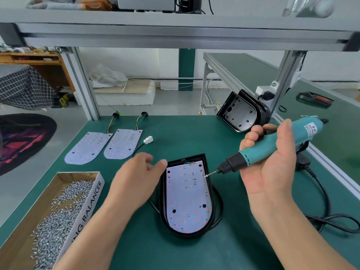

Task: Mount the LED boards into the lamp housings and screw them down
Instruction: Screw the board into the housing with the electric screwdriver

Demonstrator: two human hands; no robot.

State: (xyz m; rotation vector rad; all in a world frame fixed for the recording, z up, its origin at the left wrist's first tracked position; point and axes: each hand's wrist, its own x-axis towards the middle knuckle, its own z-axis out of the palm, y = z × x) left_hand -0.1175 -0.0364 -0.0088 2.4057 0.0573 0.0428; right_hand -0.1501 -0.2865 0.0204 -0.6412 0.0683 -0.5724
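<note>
Fastening stage on green-matted table (185,137). White, round-ended LED board (187,197) lies flat inside black plastic lamp housing (163,209), which rests on the table near its front centre, with black cable (218,211) looping out beside its right wall. Right hand (272,166) has its grip clenched round teal electric screwdriver (276,141), which slants down to the left, and the bit tip (211,173) meets the board's right edge near the upper end. Left hand (136,182), blurred, has its grip released, with fingers loosely extended and thumb at the housing's upper left corner; contact cannot be told. Two spare LED boards (87,148) with coloured wires lie side by side farther back on the left. Open cardboard box (87,207) of loose silver screws (58,211) stands at front left. Second black housing (239,114), empty, leans tilted at the far right.
</note>
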